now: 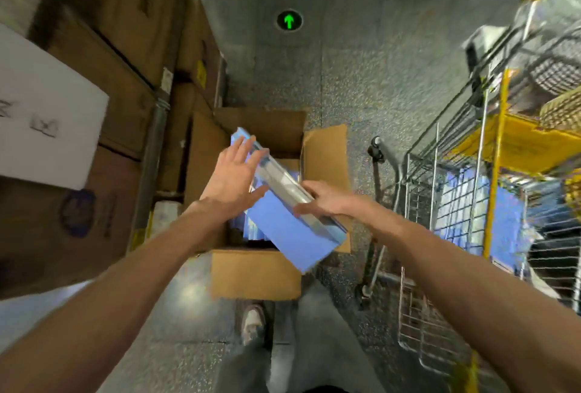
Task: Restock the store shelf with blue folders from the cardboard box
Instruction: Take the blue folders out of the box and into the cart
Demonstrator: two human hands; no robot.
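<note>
An open cardboard box (256, 273) stands on the floor in front of me with blue folders inside. A wrapped bundle of blue folders (292, 235) is lifted above the box, tilted, its clear-wrapped edge facing up. My left hand (234, 179) lies flat against the bundle's left side with the fingers straight and spread. My right hand (323, 201) holds the bundle's right edge, fingers over the top of it. More blue folders (251, 229) stay in the box under the bundle, mostly hidden.
Stacked brown cartons and a white carton (47, 109) fill the shelving on the left. A wire cart (456, 204) with yellow frame parts and blue items stands on the right. My shoe (253, 320) is just behind the box. A green arrow mark (289, 20) is on the speckled floor ahead.
</note>
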